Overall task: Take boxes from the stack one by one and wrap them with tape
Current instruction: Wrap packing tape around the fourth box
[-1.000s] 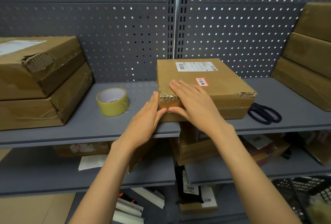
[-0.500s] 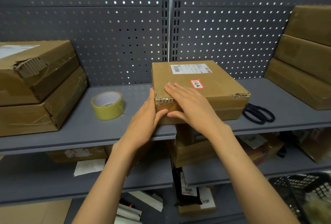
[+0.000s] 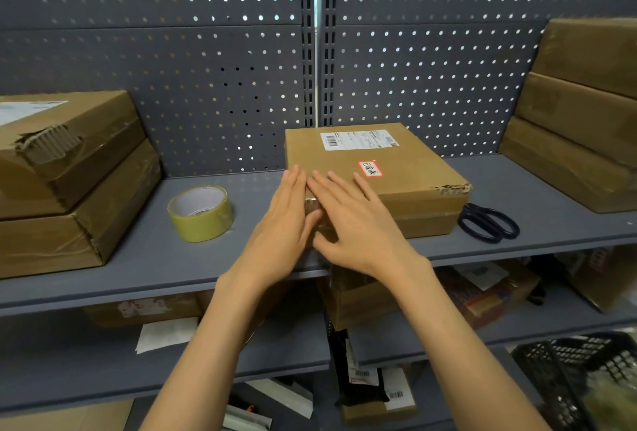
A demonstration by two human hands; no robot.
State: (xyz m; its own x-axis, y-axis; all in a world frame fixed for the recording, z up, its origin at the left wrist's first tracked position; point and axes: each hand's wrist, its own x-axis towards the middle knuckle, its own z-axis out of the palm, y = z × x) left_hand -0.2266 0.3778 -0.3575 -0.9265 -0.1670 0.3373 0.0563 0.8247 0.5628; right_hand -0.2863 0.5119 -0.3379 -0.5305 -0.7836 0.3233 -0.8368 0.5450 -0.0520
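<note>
Shelf (image 3: pixel 138 258), grey, backed by a perforated panel (image 3: pixel 206 86).

Left end of shelf: two taped boxes (image 3: pixel 69 196) stacked, the upper one torn at its front corner and set askew on the lower.

Right of them, nearer the front edge: a roll of tape (image 3: pixel 201 213), yellowish, laid flat with the core opening up, apart from the boxes.

Middle of shelf: the box (image 3: pixel 396 182) being worked on, flat, lying on the shelf with its front left corner near the front edge. A white label and a small red-bordered sticker are seen on its top; the front right corner is frayed.

Left hand (image 3: pixel 279 234) is laid against the left side of the box at the front left corner, fingers (image 3: pixel 293 182) straight and together. Right hand (image 3: pixel 355 223) is pressed flat on the top at the same corner, fingers spread, thumb down on the front face. Nothing is gripped by either.

Just beside the front right corner of the box: black scissors (image 3: pixel 489 223), lying flat.

Right end of shelf: a stack of three boxes (image 3: pixel 579 141), leaning back.

Lower shelves: assorted cartons and papers, blurred.
</note>
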